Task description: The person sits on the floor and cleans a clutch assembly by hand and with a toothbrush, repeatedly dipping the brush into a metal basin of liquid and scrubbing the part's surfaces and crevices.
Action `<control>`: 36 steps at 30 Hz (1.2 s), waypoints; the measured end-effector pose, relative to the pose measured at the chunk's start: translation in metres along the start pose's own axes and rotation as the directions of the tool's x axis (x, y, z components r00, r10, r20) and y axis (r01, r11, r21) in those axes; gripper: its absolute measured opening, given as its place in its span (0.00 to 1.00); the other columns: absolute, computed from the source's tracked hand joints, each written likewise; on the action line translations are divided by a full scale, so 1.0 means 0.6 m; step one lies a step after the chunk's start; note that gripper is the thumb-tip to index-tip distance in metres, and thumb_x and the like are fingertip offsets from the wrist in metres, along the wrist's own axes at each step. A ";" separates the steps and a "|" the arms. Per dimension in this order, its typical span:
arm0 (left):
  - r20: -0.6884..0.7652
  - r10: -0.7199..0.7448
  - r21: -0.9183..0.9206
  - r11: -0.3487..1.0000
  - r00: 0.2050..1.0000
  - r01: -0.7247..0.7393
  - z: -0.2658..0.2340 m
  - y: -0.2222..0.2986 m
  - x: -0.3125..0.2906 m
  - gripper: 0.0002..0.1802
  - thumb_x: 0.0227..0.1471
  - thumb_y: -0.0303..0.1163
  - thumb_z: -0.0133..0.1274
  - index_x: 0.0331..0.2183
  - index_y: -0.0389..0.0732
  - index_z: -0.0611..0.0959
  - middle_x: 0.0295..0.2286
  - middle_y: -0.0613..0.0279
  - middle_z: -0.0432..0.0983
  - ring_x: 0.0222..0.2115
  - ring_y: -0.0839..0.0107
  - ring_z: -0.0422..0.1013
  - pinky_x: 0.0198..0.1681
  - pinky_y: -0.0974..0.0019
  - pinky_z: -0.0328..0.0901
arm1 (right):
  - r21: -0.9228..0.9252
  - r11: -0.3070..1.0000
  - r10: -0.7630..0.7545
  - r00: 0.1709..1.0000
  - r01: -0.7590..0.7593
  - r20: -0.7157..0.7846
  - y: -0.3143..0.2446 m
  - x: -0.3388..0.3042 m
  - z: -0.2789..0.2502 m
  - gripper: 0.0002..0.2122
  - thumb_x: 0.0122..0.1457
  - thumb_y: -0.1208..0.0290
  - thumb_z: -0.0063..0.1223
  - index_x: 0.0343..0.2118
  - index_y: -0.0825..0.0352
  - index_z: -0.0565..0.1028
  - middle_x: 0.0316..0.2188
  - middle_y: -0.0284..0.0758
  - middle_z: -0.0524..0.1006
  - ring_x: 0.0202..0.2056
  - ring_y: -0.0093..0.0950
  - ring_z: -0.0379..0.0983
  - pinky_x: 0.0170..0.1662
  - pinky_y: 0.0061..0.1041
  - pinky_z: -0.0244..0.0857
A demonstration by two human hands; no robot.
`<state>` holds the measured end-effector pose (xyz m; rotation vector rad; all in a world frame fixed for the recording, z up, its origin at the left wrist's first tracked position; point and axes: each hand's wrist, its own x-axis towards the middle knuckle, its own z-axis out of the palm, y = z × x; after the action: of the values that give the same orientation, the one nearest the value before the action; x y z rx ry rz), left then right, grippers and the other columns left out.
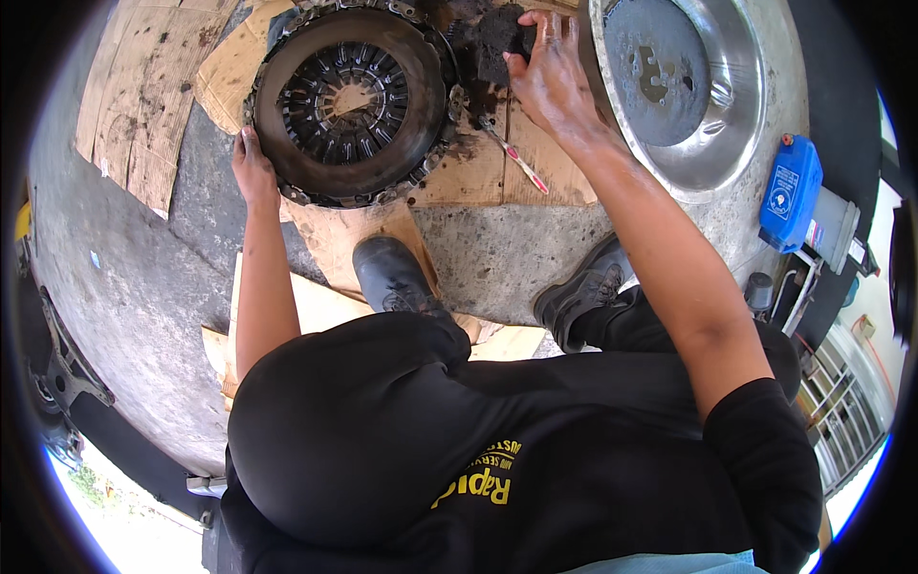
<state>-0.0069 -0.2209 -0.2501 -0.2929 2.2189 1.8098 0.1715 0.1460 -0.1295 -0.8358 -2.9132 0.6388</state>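
Clutch plate [270, 96], left hand [254, 172] gripping it, right hand [555, 81] gripping sponge [493, 43], brush [523, 168] lying at four o'clock, three-o'clock basin [738, 120] holding liquid [684, 67]

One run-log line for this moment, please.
left hand: at rim of round metal part | right hand: gripping dark pad | nearby: red-white brush, metal basin

Toothbrush [517, 157] between clutch cover [349, 178], left, and basin [734, 115], right

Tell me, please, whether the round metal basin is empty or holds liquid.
The basin holds some liquid: a grey, frothy pool covers its bottom, inside the shiny wall.
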 end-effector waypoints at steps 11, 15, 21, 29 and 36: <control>-0.105 0.077 0.053 0.996 0.992 -0.072 0.012 -0.006 -0.005 0.21 0.59 0.44 0.60 0.40 0.33 0.78 0.33 0.65 0.75 0.31 0.75 0.65 0.36 0.71 0.62 | -0.356 0.896 -0.238 0.964 0.265 0.117 0.068 -0.148 0.051 0.21 0.61 0.66 0.46 0.56 0.66 0.71 0.58 0.51 0.66 0.61 0.52 0.59 0.63 0.52 0.51; -0.120 0.082 0.089 0.993 0.989 -0.072 0.003 -0.016 0.000 0.20 0.60 0.44 0.58 0.39 0.33 0.78 0.30 0.68 0.73 0.28 0.77 0.62 0.33 0.72 0.60 | -0.376 0.908 -0.069 0.952 0.184 0.299 0.121 -0.148 0.086 0.21 0.63 0.60 0.47 0.53 0.70 0.72 0.48 0.50 0.71 0.52 0.46 0.72 0.54 0.45 0.66; -0.152 0.001 -0.082 0.997 0.988 -0.013 0.000 -0.011 -0.043 0.17 0.63 0.39 0.55 0.42 0.34 0.75 0.33 0.64 0.73 0.32 0.76 0.65 0.38 0.71 0.63 | -0.295 0.928 -0.049 0.859 0.228 0.509 0.090 -0.175 0.052 0.19 0.61 0.59 0.52 0.47 0.71 0.73 0.38 0.50 0.73 0.35 0.44 0.79 0.39 0.40 0.75; -0.158 -0.191 -0.103 0.979 0.969 0.177 -0.017 -0.005 -0.117 0.24 0.62 0.40 0.55 0.49 0.30 0.71 0.46 0.52 0.73 0.44 0.63 0.70 0.51 0.60 0.66 | -0.095 0.995 0.027 0.809 0.035 0.587 0.108 -0.171 0.065 0.11 0.59 0.68 0.46 0.26 0.70 0.77 0.26 0.46 0.79 0.28 0.42 0.78 0.34 0.39 0.73; -0.111 -0.270 -0.073 0.962 0.957 0.263 -0.020 -0.001 -0.130 0.32 0.61 0.43 0.56 0.58 0.33 0.67 0.53 0.48 0.71 0.52 0.56 0.69 0.54 0.55 0.66 | 0.129 0.939 0.058 0.515 -0.320 0.855 0.104 -0.082 0.003 0.04 0.61 0.70 0.46 0.34 0.63 0.71 0.14 0.25 0.67 0.13 0.19 0.60 0.17 0.27 0.54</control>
<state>0.0663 -0.2337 -0.2229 -0.6947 2.0852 1.7512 0.2441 0.1679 -0.1527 -1.0281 -3.3556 1.9279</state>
